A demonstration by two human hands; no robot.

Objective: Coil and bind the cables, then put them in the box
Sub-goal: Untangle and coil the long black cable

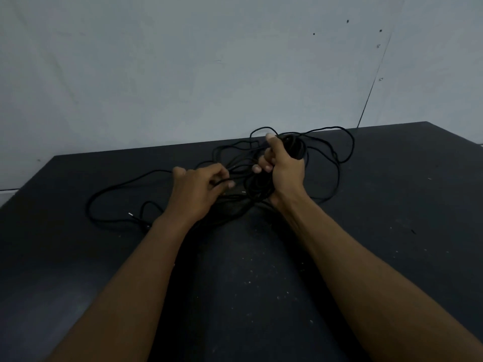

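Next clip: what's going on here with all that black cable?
A person is partway through coiling black cable on a dark table. The right hand grips a bundle of gathered loops, and the left hand pinches a strand beside it. Much of the cable lies in loose tangles across the table. No tie is visible, and no box is in view.
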